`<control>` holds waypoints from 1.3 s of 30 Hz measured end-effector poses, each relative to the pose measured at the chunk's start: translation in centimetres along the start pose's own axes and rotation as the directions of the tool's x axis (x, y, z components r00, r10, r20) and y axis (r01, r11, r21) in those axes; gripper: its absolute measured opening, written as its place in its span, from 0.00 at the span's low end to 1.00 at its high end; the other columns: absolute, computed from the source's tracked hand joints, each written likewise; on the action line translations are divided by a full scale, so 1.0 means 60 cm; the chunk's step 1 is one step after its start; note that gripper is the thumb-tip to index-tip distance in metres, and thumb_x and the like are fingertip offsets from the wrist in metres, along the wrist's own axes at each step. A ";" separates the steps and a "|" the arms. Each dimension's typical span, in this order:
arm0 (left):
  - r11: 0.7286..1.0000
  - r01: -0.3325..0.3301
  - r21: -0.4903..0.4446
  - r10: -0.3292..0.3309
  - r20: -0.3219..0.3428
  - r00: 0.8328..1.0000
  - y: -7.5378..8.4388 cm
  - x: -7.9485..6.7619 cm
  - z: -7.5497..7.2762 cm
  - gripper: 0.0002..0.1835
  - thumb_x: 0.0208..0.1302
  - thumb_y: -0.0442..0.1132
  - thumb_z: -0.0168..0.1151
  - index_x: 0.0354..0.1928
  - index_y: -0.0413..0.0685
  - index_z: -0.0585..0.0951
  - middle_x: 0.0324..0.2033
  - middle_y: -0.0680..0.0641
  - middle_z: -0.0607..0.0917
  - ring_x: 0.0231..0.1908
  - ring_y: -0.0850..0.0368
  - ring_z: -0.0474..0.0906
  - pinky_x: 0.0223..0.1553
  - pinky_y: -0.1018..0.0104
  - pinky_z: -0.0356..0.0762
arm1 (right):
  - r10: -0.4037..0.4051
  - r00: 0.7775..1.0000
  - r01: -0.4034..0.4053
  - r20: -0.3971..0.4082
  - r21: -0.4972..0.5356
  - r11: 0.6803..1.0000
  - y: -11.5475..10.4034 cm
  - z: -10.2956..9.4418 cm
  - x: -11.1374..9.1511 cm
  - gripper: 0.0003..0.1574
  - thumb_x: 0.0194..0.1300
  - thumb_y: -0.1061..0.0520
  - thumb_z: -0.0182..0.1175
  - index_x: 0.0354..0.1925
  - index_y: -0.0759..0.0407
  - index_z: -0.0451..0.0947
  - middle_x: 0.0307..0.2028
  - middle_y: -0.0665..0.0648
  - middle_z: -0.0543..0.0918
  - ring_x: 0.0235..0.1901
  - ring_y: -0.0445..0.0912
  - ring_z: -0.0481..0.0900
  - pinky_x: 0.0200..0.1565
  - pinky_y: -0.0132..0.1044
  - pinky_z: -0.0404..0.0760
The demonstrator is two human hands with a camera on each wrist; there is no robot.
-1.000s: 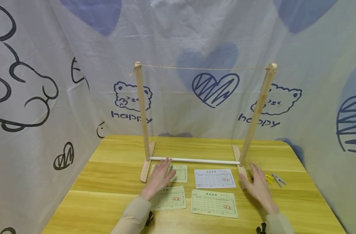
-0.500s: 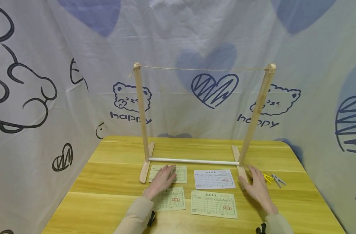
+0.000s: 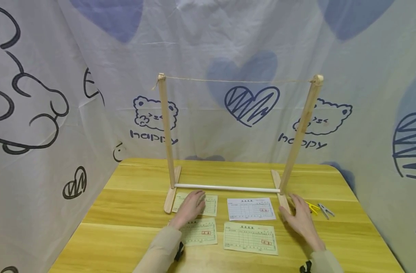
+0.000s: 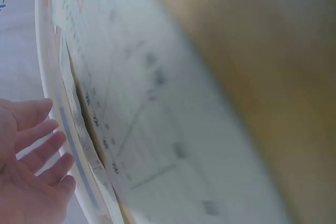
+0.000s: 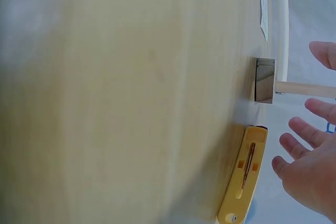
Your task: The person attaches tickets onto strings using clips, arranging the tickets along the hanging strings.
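My left hand (image 3: 190,207) lies over the pale green printed slip (image 3: 211,204) at the back left and hides its middle. In the left wrist view the fingers (image 4: 48,150) are loosely bent, with nothing in the palm. A second green slip (image 3: 204,232) is under that wrist. Beside these are a white slip (image 3: 251,209) and another green one (image 3: 250,238). My right hand (image 3: 301,219) hovers by the right foot (image 3: 284,203) of a wooden frame, its fingers spread and holding nothing. Nearest to it are a yellow clothespin (image 3: 312,207) and a grey clothespin (image 3: 325,211).
Two wooden posts (image 3: 166,132) carry a thin string (image 3: 235,80) across the top, with a white rod (image 3: 228,187) joining them low down. The frame stands on a wood-grain table (image 3: 102,227). A printed cloth (image 3: 201,38) hangs behind and at both sides.
My left hand has drawn back from the white rod toward me, its fingers bending. The back-left slip has shifted slightly left and nearer. The right hand has hardly moved.
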State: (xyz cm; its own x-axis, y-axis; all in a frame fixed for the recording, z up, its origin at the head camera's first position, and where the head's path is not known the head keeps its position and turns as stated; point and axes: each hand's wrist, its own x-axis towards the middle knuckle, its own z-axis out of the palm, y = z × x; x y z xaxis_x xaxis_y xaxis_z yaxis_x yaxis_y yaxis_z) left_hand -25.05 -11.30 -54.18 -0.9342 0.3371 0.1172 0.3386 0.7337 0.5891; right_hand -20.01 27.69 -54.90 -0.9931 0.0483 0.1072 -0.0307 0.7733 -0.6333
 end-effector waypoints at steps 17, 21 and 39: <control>0.996 0.054 0.064 -0.052 -0.033 0.998 0.001 0.015 0.011 0.22 0.64 0.32 0.68 0.60 0.38 0.78 0.59 0.37 0.80 0.63 0.34 0.72 0.63 0.38 0.73 | -0.024 0.999 0.024 -0.033 -0.005 1.000 0.004 0.000 -0.005 0.44 0.72 0.46 0.59 0.73 0.70 0.58 0.72 0.78 0.58 0.70 0.74 0.55 0.67 0.75 0.58; 0.995 0.065 0.075 -0.062 -0.036 0.997 0.000 0.015 0.011 0.23 0.64 0.33 0.68 0.60 0.38 0.78 0.58 0.37 0.79 0.62 0.35 0.72 0.64 0.38 0.72 | -0.027 0.999 0.027 -0.037 -0.005 1.000 0.005 0.000 -0.004 0.44 0.72 0.46 0.59 0.72 0.71 0.59 0.71 0.78 0.58 0.70 0.75 0.55 0.67 0.75 0.57; 0.980 0.093 0.176 -0.088 -0.037 0.995 -0.007 0.016 0.004 0.26 0.64 0.43 0.70 0.61 0.39 0.78 0.56 0.38 0.79 0.62 0.34 0.71 0.67 0.41 0.68 | -0.027 0.999 0.027 -0.025 -0.007 1.000 0.002 -0.002 -0.004 0.44 0.72 0.46 0.59 0.72 0.72 0.59 0.71 0.78 0.58 0.70 0.75 0.55 0.66 0.75 0.58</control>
State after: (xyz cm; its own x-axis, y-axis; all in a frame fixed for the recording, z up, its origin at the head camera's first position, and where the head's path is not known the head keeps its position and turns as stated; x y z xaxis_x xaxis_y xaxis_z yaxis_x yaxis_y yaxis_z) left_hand -26.07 -11.11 -54.50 -0.9639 0.2489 0.0943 0.2644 0.8542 0.4477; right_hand -19.74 27.85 -54.94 -0.9887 0.0433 0.1439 -0.0569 0.7786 -0.6250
